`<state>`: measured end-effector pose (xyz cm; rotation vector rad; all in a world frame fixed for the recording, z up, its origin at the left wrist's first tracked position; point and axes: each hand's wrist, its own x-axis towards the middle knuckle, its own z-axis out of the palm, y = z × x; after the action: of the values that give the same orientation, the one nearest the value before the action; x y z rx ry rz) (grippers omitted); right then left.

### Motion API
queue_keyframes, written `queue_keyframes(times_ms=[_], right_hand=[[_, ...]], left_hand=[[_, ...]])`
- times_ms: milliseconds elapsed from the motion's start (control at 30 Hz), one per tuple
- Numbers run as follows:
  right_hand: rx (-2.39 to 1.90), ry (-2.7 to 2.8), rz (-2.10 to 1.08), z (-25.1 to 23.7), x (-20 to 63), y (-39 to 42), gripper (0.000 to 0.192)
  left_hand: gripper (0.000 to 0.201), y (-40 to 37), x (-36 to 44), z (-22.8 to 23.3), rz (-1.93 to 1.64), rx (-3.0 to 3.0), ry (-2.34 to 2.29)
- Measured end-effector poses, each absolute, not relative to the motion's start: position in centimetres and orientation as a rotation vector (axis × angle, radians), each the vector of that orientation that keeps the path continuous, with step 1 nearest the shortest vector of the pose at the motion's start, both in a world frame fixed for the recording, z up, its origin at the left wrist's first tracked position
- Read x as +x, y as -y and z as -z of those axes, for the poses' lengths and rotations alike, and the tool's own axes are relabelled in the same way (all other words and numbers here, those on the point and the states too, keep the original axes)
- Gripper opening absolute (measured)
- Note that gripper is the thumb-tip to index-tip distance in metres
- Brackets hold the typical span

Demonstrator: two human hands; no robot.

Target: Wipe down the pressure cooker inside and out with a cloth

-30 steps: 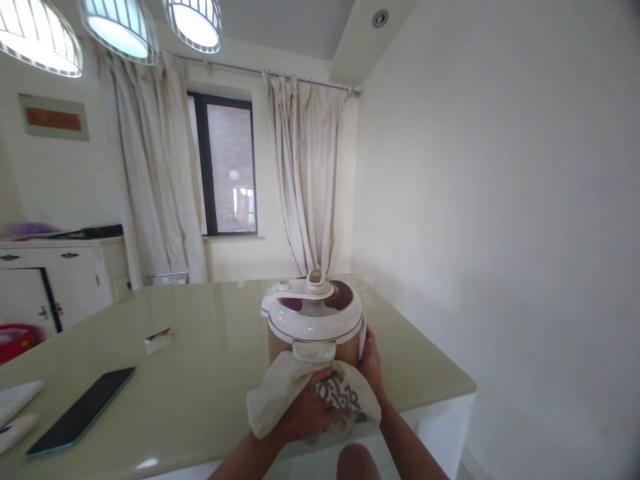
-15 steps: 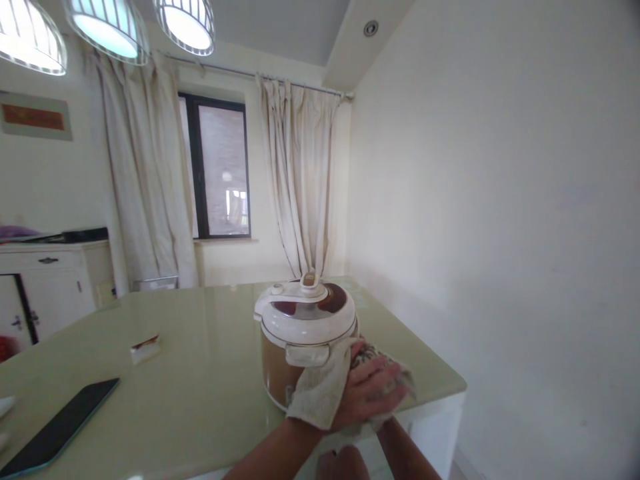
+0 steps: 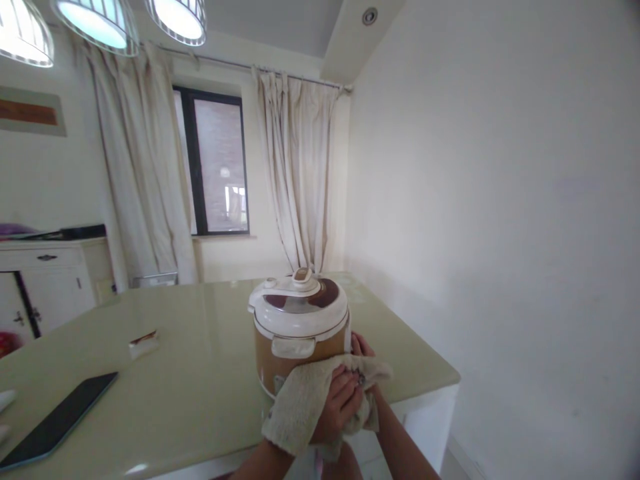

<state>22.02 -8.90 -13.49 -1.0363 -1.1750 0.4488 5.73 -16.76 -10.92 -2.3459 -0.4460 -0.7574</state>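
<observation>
Left hand is clenched on the soft, limp cloth against the heavy, slick-sided cooker, side handle at twelve o'clock; right hand lies flat, fingers spread, bracing the cooker's wall.

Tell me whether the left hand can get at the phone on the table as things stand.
Probably yes. The left hand holds the cloth against the cooker, and bare table lies between it and the phone. It would need a long sideways reach.
</observation>
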Motion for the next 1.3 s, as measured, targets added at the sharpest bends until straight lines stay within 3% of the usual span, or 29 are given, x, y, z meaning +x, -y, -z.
queue_keyframes(times_ms=[100, 267, 567, 767, 1033, 1300], right_hand=[[-1.051, 1.14, -0.625, 12.0, 22.7, 7.6, 0.063], [-1.02, 1.118, -0.753, 12.1, 22.5, 8.5, 0.059], [-1.016, 1.058, -0.782, 11.7, 22.1, 9.0, 0.061], [-0.995, 1.042, -0.791, 11.6, 22.1, 9.1, 0.061], [-0.989, 1.04, -0.835, 12.0, 22.3, 8.9, 0.063], [-0.973, 1.046, -0.801, 12.0, 22.1, 9.0, 0.061]], left_hand=[[0.034, 18.0, 2.9, 9.8, 0.631, -2.299, 0.266], [0.032, 19.2, -1.1, 9.8, 0.499, -2.381, 0.198], [0.049, 19.2, -4.5, 12.5, 0.575, -2.524, 0.315], [0.057, 19.8, -5.9, 12.0, 0.568, -2.562, 0.357], [0.047, 20.4, -6.5, 11.0, 0.585, -2.483, 0.364], [0.052, 20.8, -6.8, 11.4, 0.633, -2.488, 0.442]])
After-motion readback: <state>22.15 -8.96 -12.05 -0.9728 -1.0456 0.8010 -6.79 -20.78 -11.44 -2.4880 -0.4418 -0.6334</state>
